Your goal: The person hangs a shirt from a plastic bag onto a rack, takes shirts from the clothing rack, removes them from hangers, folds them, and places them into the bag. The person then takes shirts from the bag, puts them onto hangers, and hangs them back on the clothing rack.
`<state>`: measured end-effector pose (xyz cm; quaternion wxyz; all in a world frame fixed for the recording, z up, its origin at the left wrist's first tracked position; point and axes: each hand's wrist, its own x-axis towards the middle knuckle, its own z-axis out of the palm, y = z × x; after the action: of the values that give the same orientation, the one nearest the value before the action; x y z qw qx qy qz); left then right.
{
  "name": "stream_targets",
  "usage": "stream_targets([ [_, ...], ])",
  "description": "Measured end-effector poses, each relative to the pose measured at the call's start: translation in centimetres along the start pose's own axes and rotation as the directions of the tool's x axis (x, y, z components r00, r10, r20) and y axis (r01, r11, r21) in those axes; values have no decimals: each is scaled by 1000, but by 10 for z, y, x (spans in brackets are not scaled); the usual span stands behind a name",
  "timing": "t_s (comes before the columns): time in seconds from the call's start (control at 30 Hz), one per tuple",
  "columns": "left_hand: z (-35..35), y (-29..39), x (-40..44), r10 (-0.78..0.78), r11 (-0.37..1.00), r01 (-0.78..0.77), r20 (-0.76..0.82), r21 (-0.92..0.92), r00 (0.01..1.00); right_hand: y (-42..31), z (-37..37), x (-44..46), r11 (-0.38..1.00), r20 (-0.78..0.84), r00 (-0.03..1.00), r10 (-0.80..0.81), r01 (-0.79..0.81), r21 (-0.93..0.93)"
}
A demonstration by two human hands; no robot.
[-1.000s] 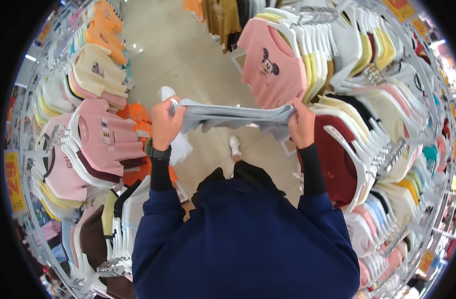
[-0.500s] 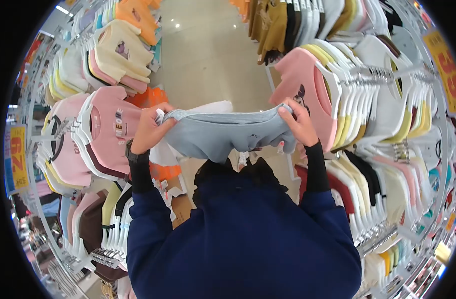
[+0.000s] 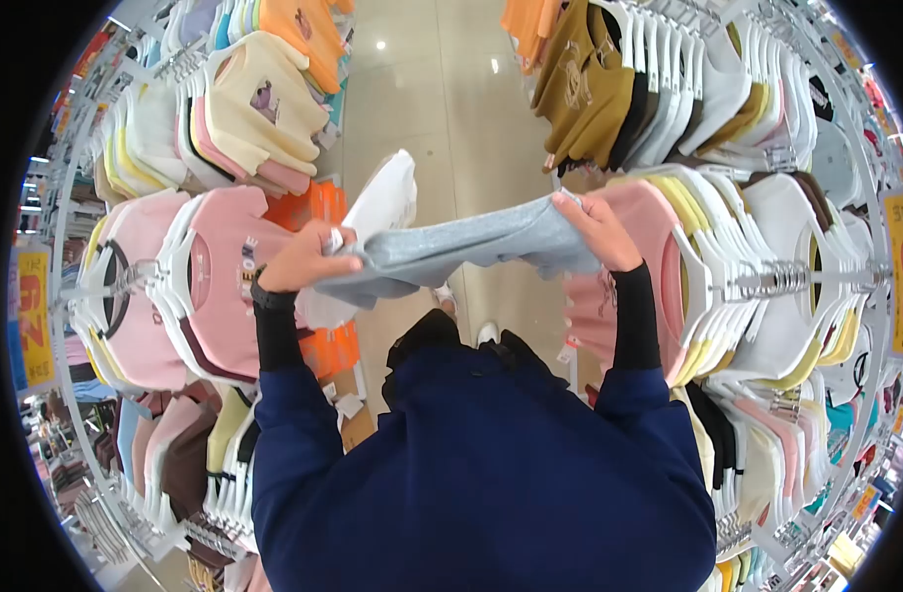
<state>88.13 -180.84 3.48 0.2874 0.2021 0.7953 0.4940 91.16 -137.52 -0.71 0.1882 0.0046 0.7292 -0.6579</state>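
Note:
A light blue-grey garment (image 3: 471, 237) stretches across in front of my body; folded as it is, its exact kind cannot be told. My left hand (image 3: 311, 259), with a dark watch at the wrist, is closed on its left end. My right hand (image 3: 604, 234) pinches the upper right corner, thumb on top. The right end sits a little higher than the left, and the lower part hangs in loose folds. Beside my left hand, a white piece of cloth or plastic (image 3: 387, 192) sticks up behind the garment; whether that hand also holds it is unclear.
Racks of shirts on white hangers flank the aisle: pink shirts (image 3: 225, 266) at left, a pink shirt (image 3: 629, 257) and mustard tops (image 3: 580, 94) at right. Orange packaging (image 3: 328, 345) lies low at left. Tiled floor (image 3: 432, 109) runs ahead; price signs (image 3: 35, 316) hang at the sides.
The garment has narrowed into a tilted fold, its left end lower. The white piece has swung from lying flat to pointing up. My view has shifted, showing more floor and both shoes.

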Motion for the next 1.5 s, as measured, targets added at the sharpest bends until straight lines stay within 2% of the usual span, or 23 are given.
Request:
stream_targets([
  [0.03, -11, -5, 6, 1, 999, -4, 78, 41, 997, 0, -3, 10, 997, 61, 997, 40, -43, 57],
  [0.1, -26, -12, 13, 111, 981, -98, 67, -169, 992, -1, -16, 23, 979, 183, 978, 99, -128, 157],
  [0.13, -36, -29, 23, 155, 946, -125, 79, -301, 985, 13, -28, 33, 973, 282, 959, 26, -89, 212],
  [0.17, -48, -41, 32, 199, 892, -144, 85, -428, 976, 18, -34, 50, 949, 315, 948, -45, -58, 310],
  [0.23, -52, -21, 51, 99, 832, -125, -76, -541, 992, 17, -40, 82, 867, 361, 912, -197, -10, 498],
  [0.27, -52, -11, 64, 39, 792, -122, -150, -598, 988, 4, -28, 97, 809, 231, 950, -210, 36, 586],
  [0.3, -54, -10, 78, 10, 748, -110, -154, -654, 988, -33, 3, 106, 702, 32, 999, -41, 6, 712],
  [0.37, -60, -15, 110, -47, 649, -92, -160, -755, 986, -59, 23, 153, 519, 118, 984, 131, -169, 838],
  [0.4, -61, -13, 125, -74, 643, -134, -236, -754, 969, -66, 33, 163, 512, 37, 995, 94, -80, 855],
  [0.47, -56, -13, 147, -149, 629, -199, -368, -751, 918, -67, 49, 179, 612, -201, 971, 131, 80, 787],
  [0.53, -53, -29, 169, -134, 652, -235, -414, -721, 901, -82, 73, 188, 711, -414, 898, 152, 191, 676],
  [0.63, -56, -16, 189, -74, 751, -273, -487, -601, 870, -91, 103, 203, 847, -488, 873, 15, 248, 470],
  [0.67, -59, -12, 196, -49, 790, -264, -486, -554, 873, -89, 108, 211, 853, -465, 885, 9, 236, 465],
  [0.73, -68, -5, 213, -9, 836, -246, -461, -491, 888, -105, 117, 226, 920, -387, 920, -66, 206, 332],
  [0.83, -83, 9, 242, 94, 942, -251, -543, -224, 835, -115, 116, 261, 952, -314, 942, -119, 197, 232],
  [0.87, -86, -3, 263, 295, 919, -394, -637, -16, 713, -117, 111, 274, 951, -303, 944, -130, 204, 230],
  [0.97, -114, -7, 302, 423, 898, -401, -604, 181, 675, -113, 87, 318, 951, -255, 953, -162, 220, 218],
  [1.07, -143, 6, 332, 403, 912, -256, -585, 319, 704, -122, 59, 362, 952, -232, 957, -174, 224, 209],
  [1.17, -170, 15, 370, 464, 878, -302, -506, 372, 727, -141, 32, 397, 944, -224, 959, -174, 227, 239],
  [1.2, -181, 21, 380, 462, 863, -277, -441, 421, 769, -141, 23, 411, 940, -212, 962, -174, 226, 254],
  [1.33, -212, 31, 418, 494, 812, -273, -357, 517, 793, -156, -8, 460, 915, -146, 976, -160, 202, 348],
  [1.43, -233, 16, 450, 462, 844, -257, -394, 471, 795, -158, -18, 495, 954, -187, 943, -277, 293, 66],
  [1.5, -257, 10, 472, 450, 866, -277, -406, 417, 795, -170, -31, 517, 894, -213, 878, -428, 376, -246],
])
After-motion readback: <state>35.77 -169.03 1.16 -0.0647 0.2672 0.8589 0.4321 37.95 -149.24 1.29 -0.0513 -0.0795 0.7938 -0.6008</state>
